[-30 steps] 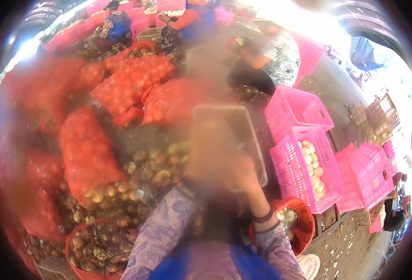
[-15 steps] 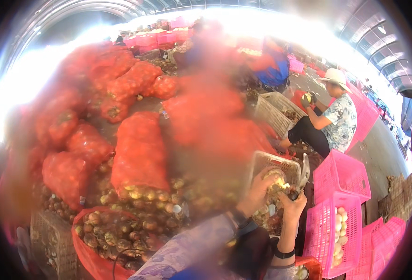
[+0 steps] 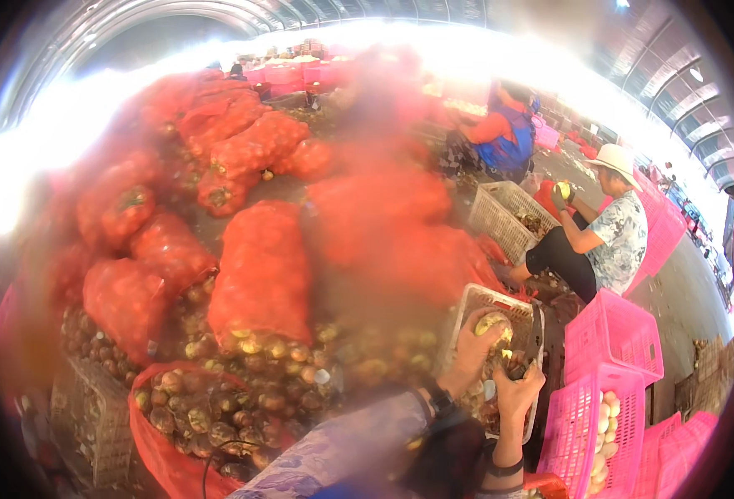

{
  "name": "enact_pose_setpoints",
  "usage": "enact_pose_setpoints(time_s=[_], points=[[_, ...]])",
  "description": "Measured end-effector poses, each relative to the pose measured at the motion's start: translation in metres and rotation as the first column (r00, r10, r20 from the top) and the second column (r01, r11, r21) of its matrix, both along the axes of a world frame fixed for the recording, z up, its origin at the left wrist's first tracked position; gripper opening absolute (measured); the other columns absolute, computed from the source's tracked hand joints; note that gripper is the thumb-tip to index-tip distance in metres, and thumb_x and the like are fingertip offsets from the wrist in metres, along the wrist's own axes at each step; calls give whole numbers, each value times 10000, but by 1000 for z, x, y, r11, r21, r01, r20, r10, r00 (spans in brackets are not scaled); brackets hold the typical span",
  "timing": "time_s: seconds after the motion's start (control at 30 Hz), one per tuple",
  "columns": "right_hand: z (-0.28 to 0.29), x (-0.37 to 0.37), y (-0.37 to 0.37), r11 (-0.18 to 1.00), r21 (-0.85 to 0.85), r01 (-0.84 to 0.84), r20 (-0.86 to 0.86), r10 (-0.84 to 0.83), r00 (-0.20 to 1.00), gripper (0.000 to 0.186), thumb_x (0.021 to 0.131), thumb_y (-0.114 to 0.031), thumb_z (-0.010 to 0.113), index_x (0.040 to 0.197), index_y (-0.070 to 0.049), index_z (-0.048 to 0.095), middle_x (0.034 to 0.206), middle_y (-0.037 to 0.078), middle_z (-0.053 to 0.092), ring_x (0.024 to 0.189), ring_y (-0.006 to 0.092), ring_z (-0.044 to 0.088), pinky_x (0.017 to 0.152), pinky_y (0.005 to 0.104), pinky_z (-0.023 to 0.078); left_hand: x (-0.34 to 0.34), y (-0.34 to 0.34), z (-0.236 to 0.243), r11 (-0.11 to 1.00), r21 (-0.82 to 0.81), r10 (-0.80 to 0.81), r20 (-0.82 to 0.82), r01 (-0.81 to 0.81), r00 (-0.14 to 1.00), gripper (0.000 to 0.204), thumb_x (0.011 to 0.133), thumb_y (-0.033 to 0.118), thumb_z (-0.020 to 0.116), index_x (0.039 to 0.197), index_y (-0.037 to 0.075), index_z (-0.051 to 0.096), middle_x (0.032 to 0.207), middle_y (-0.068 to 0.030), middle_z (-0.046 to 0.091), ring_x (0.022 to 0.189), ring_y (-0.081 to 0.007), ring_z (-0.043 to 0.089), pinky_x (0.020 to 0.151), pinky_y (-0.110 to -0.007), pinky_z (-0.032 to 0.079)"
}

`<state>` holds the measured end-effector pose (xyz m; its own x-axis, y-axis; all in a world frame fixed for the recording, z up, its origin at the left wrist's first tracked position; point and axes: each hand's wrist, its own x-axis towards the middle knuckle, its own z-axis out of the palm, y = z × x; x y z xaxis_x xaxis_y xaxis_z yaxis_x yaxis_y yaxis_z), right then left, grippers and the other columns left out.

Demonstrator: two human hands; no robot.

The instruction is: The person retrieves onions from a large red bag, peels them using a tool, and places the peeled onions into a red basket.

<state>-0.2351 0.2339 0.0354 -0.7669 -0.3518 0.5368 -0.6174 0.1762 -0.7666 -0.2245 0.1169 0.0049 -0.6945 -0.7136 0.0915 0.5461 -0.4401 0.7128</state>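
At my far left lie red mesh sacks (image 3: 263, 274) heaped over loose brown bulbs (image 3: 217, 399), one sack (image 3: 175, 432) slumped open near my knee so the bulbs spill within reach. My left hand (image 3: 476, 345) curls shut around a pale, half-peeled bulb (image 3: 493, 323), holding it up over the grey crate (image 3: 475, 299) — I judge so the scraps fall inside. My right hand (image 3: 518, 387) sits just below, fingers closed on a dark blade-like tool (image 3: 536, 337) standing beside the bulb; what kind it is I cannot tell. Further right, pink crates (image 3: 612, 333) stand stacked, the nearer one (image 3: 600, 424) holding clean white bulbs, handy for dropping finished ones. A seated person in a hat (image 3: 608, 224) works beyond.

Half a second ago my head faced nearly the same way — the hands sat lower in view, and the sacks looked more blurred.
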Motion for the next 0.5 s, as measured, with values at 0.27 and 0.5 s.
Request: enact_pose_setpoints(time_s=[0.27,0.5], points=[[-15,-5,-3,1000,11,-15,-301,17,953,309,708,-6,794,980,46,658,805,101,674,673,187,602,663,329,516,-2,-10,-12,979,206,11,-46,-1,999,364,929,131,669,1277,89,571,1077,-84,654,979,-181,651,818,-330,553],[-15,-43,21,984,127,125,-250,-91,964,370,737,60,756,1083,90,629,994,140,685,888,238,624,833,366,498,12,3,-26,965,-198,93,-355,-172,930,329,966,21,585,1289,68,539,1200,-125,616,1137,-210,612,957,-349,509]])
